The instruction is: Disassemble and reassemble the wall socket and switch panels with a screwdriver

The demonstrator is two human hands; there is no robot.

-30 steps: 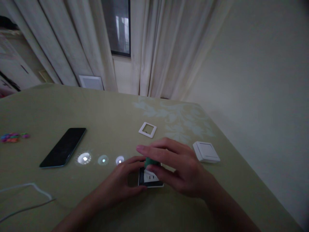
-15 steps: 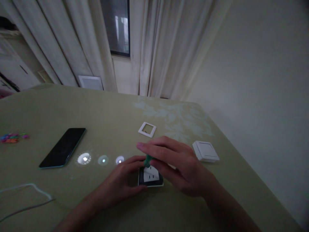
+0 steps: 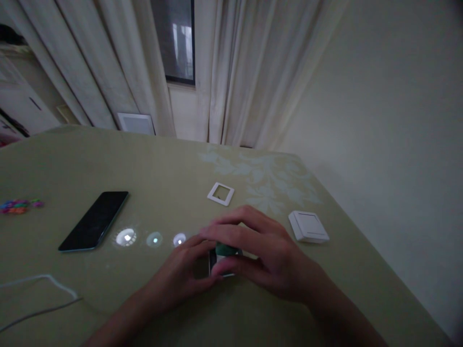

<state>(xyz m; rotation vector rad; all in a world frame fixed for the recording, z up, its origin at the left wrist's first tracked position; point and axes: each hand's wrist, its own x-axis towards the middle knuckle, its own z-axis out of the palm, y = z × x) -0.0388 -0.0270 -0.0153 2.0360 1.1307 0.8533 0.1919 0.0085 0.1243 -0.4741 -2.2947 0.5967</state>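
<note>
Between my hands lies a wall socket [image 3: 212, 264] with a white face and dark surround, now mostly covered. My left hand [image 3: 183, 267] grips it from the left, thumb at its near edge and fingers at its far side. Curled over the socket, my right hand [image 3: 265, 250] holds a green screwdriver [image 3: 224, 249] between thumb and fingers. Only the screwdriver's handle shows; its tip is hidden. A white square frame [image 3: 228, 197] lies flat beyond my hands. To the right of my right hand rests a white wall switch [image 3: 309, 226].
A black phone [image 3: 96, 221] lies on the green-covered table [image 3: 144, 168] at left, with a white cable [image 3: 48, 277] nearer me. Small colourful pieces [image 3: 18, 206] sit at the far left. A wall [image 3: 405, 144] borders the right side; curtains [image 3: 253, 72] hang behind.
My right hand has turned and closed lower around the screwdriver, its thumb now across the socket's face. The socket is more covered. My left hand stays almost in place.
</note>
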